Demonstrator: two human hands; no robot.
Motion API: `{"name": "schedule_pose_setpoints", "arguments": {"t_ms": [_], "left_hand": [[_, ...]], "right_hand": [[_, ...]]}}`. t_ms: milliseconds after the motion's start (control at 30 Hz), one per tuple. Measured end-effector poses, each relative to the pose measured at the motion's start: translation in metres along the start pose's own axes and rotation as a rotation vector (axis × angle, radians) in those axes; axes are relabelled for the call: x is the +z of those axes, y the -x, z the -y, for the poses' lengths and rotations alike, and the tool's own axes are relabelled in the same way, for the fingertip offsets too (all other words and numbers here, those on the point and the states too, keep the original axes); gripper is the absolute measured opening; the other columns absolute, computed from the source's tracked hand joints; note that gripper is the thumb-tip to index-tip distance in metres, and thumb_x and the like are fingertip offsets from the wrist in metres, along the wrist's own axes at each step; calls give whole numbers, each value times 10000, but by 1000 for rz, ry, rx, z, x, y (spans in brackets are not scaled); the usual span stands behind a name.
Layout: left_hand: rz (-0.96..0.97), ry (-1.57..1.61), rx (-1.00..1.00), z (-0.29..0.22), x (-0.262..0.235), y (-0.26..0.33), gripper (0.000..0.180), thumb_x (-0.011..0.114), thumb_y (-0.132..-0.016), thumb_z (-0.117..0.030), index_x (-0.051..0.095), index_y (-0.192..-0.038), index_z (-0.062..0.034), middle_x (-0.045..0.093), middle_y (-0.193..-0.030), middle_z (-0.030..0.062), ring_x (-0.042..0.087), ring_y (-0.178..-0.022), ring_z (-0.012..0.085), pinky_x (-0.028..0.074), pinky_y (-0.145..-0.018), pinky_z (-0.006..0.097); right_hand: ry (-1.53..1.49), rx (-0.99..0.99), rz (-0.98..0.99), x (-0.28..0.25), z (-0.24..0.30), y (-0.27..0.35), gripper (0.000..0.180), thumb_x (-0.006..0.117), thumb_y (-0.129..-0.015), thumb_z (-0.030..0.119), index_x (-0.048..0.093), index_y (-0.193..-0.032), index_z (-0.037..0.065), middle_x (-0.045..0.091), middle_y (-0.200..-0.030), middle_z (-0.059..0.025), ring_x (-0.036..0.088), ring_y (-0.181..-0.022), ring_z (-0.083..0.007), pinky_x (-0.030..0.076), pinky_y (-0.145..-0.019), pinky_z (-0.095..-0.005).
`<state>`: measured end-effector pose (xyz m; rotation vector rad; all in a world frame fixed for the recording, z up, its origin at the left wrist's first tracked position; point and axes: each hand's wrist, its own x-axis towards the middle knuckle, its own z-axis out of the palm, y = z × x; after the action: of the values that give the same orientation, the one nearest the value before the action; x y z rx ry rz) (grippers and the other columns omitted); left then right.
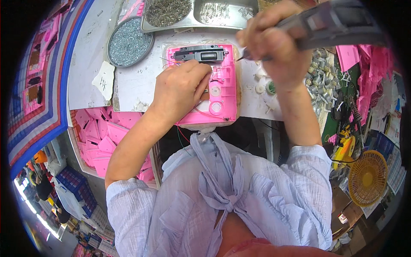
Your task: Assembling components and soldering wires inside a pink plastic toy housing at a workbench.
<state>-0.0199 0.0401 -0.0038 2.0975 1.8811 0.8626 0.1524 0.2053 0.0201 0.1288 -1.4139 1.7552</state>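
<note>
On the white flat-topped desk [133, 85], a pink rectangular plastic housing [230, 96] is touched by the curled left hand [182, 85], any grip hidden, while a dark-grey handheld driver [336, 26] is gripped by the right hand [280, 49], tip near the housing's far-right corner.

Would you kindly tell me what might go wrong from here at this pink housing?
The right hand grips a dark handheld tool, its thin tip near the pink housing; a slip might scratch the plastic or strike the left hand over it.
Thin wires hang past the housing's near edge and could snag on clothing.
The metal tray of small parts sits near the right hand, so a knock might scatter them.
</note>
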Motion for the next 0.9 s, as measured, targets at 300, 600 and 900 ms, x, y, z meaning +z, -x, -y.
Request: {"name": "schedule_pose_setpoints", "arguments": {"t_ms": [300,600,900], "left_hand": [[84,137,-143,-2,-9,0,94,735,-856,-129,730,-921,-61,680,-865,90,690,-783,310,555,-682,409],[128,183,-268,-4,-11,-2,94,703,-863,-109,730,-918,-38,688,-849,108,698,-798,308,550,-706,417],[78,63,-219,-6,-7,-10,61,730,-862,-70,735,-896,-20,695,-796,112,698,-704,258,543,-642,366]], "right_hand": [[268,20,-278,-2,39,-20,315,760,-902,233,525,-917,25,519,-570,-48,500,-430,-129,469,-453,-286],[319,17,-309,3,34,-15,286,778,-875,189,556,-898,9,556,-580,-57,512,-433,-122,437,-432,-270],[377,-15,-321,-4,37,-21,218,756,-876,140,587,-890,3,542,-579,-33,513,-435,-114,392,-413,-255]]}}
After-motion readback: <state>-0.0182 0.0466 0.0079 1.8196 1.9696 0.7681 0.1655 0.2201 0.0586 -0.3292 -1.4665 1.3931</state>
